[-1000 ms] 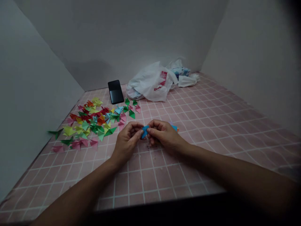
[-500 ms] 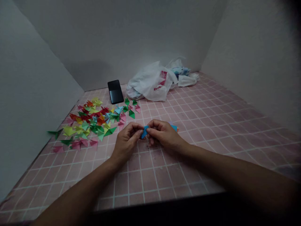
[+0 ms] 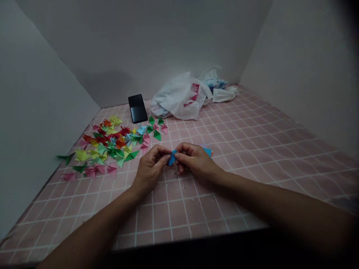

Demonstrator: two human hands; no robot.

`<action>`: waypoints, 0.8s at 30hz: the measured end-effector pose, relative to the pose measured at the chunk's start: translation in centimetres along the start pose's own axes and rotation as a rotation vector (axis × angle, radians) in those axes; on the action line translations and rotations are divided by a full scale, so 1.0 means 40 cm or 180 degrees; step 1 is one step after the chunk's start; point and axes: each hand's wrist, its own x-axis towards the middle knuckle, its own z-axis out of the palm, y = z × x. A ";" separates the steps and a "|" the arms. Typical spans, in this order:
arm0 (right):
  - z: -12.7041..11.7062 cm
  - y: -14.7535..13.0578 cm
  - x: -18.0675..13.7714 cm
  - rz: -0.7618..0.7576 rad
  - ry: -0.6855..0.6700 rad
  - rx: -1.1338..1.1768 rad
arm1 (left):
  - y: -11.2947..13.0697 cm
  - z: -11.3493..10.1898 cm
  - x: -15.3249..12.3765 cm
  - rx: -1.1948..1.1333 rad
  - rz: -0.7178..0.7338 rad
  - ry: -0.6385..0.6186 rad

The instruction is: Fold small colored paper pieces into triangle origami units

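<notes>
A small piece of folded blue paper (image 3: 172, 158) is held between both hands over the middle of the table. My left hand (image 3: 153, 164) pinches its left side between thumb and fingers. From the other side, my right hand (image 3: 195, 160) grips its upper right part, the thumb pressed on top. The fingers hide part of the folds. Behind my right hand, blue paper (image 3: 207, 151) with a bit of orange at its edge shows on the table, mostly covered by the hand. Many small folded paper figures (image 3: 112, 144) in red, yellow, green, pink and blue lie spread to the left.
A black phone (image 3: 137, 108) lies at the back, behind the paper figures. A crumpled white plastic bag (image 3: 179, 97) and more wrapping (image 3: 220, 87) rest against the back wall. Pink checked cloth (image 3: 252, 127) covers the table, with pale walls on three sides.
Almost nothing differs. Both hands keep their pinch on the blue paper, and the piece has turned or shifted only very slightly.
</notes>
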 end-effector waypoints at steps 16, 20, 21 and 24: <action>-0.007 0.002 0.009 0.0115 -0.0088 -0.0214 | -0.005 -0.006 -0.001 0.0106 -0.0079 -0.0202; -0.007 0.004 0.009 0.0087 -0.0152 -0.0126 | -0.007 -0.006 -0.002 0.0091 -0.0060 -0.0249; -0.007 0.004 0.008 0.0088 -0.0170 -0.0143 | -0.007 -0.007 -0.002 0.0087 -0.0041 -0.0268; -0.008 0.002 0.006 0.0058 -0.0146 -0.0196 | -0.003 -0.008 -0.002 0.0063 0.0001 -0.0301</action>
